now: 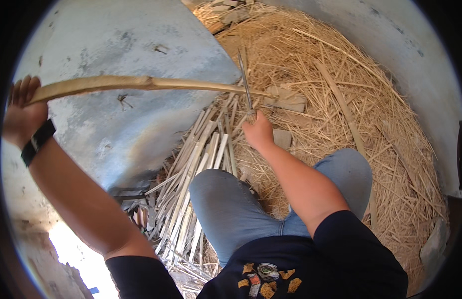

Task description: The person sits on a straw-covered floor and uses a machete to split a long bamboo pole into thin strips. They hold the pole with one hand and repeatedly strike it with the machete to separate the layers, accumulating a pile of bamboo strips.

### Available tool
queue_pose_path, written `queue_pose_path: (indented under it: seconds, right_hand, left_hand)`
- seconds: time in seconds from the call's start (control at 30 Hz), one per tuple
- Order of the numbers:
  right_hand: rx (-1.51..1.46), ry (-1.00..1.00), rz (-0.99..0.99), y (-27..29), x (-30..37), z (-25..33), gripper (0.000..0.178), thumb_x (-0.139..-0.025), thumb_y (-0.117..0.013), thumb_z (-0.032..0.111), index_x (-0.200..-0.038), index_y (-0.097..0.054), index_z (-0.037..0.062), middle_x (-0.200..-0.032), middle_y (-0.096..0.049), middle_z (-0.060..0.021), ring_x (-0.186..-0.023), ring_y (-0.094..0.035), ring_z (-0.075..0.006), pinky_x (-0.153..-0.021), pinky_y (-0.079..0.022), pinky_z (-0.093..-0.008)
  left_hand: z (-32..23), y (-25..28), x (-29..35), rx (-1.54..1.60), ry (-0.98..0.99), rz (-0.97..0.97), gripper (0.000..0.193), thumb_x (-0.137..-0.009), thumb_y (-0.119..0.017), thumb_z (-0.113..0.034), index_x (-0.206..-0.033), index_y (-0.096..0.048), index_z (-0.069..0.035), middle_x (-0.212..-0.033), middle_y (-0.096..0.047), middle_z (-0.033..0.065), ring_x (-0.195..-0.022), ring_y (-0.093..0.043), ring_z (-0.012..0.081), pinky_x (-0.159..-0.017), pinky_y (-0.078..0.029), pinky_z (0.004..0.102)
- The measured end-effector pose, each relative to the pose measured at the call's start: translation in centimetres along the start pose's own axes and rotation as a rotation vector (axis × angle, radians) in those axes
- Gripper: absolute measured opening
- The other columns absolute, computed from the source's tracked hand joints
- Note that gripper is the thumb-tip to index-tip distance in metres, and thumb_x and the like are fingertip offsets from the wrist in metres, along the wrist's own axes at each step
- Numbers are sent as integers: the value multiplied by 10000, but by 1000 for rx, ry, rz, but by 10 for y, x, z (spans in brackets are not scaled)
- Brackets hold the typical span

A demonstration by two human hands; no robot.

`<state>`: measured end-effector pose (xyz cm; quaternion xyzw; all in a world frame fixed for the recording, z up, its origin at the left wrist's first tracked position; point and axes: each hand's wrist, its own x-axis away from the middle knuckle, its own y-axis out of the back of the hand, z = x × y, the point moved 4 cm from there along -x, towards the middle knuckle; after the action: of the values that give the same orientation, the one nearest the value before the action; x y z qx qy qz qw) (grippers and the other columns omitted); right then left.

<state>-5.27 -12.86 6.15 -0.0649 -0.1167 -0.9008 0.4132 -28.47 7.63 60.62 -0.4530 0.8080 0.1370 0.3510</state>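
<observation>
My left hand (26, 112), with a black band at its wrist, is raised at the far left. Its fingers wrap round one end of a long, bowed bamboo strip (111, 82). The strip runs rightward, with a knot about midway, and its thinner far end comes down near a flat wooden block (291, 103). In front of my knees, my right hand (259, 132) is closed round the handle of a knife (245, 74). Its long, narrow blade points away from me and crosses the strip near the far end. Whether blade and strip touch I cannot tell.
Split bamboo slats (203, 154) lie heaped left of my knees. Shavings (400, 149) cover the floor ahead and right, with a longer bamboo piece (344, 107) on top. A worn bluish wall (136, 40) stands at left, another wall (390, 35) at right. Bright light enters lower left.
</observation>
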Motion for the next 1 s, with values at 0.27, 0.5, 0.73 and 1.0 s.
queue_pose_path:
  seconds: [0.27,0.5,0.73,1.0]
  right_hand:
    - [7,416,358,3,70,142,313,-865,-645,154,-1115,-560,-14,-888,-685,-173,-815,-683,-262,-740,-535,-406]
    - [66,99,129,6,28,72,261,-878,-612,107,-1110,-555,2,-922,-687,-193,-773,-699,-284,-724,-567,-410]
    - [15,298,323,-1,66,120,349,-871,-634,126,-1172,-535,-21,-923,-689,-205,-786,-705,-320,-719,-557,-429]
    - [-45,165,150,-19,53,56,340,-880,-640,151,-1136,-527,-42,-825,-667,-229,-765,-690,-376,-698,-545,-441]
  left_hand:
    - [12,-77,48,-200,-148,-459,211,-991,-299,-110,-1009,-432,53,-695,-326,54,-546,-291,160,-518,-275,307]
    - [13,-114,66,-239,-154,-542,266,-1036,-370,-227,-1000,-442,26,-708,-331,38,-544,-285,149,-512,-268,307]
    - [9,-103,73,-215,-209,-588,273,-1024,-388,-181,-1087,-467,73,-724,-384,58,-544,-309,143,-501,-269,291]
    - [17,-57,37,-96,-135,-440,231,-1014,-393,-210,-1018,-479,4,-706,-369,47,-562,-323,170,-510,-273,318]
